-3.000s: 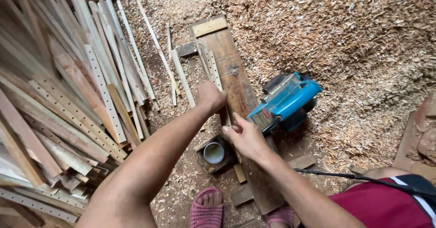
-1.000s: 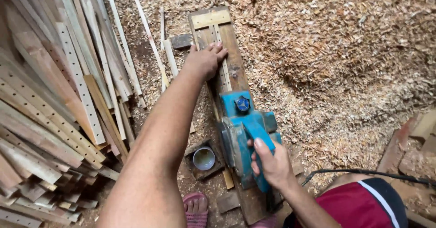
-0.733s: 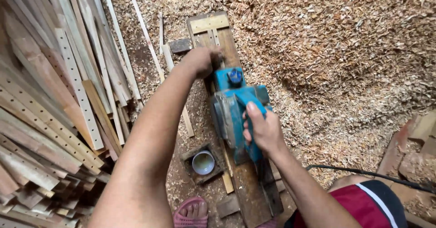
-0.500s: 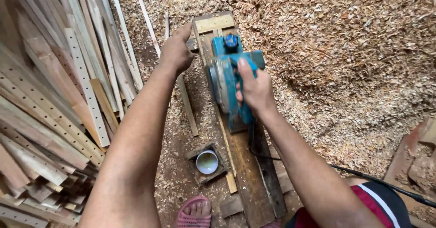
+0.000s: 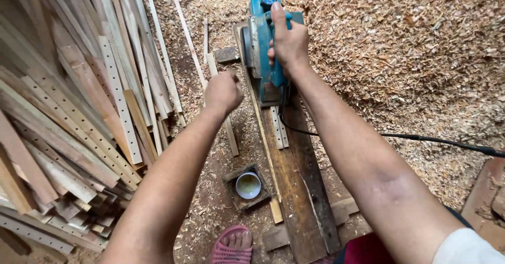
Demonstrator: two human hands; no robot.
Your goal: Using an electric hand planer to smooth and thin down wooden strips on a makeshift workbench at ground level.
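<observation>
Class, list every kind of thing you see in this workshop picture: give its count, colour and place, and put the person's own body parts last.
electric planer: one, blue, at the far end of the long board
long board: one, dark brown, lying on the floor at centre
thin strip: one, pale, lying on the board behind the planer
power cable: one, black, trailing right
wood slats: many, pale brown, stacked left
shavings: a heap, tan, right
small cup: one, white, in a wooden block beside the board
sandal: one, pink, bottom edge
left hand: fisted, above the floor
right hand: gripping the planer
</observation>
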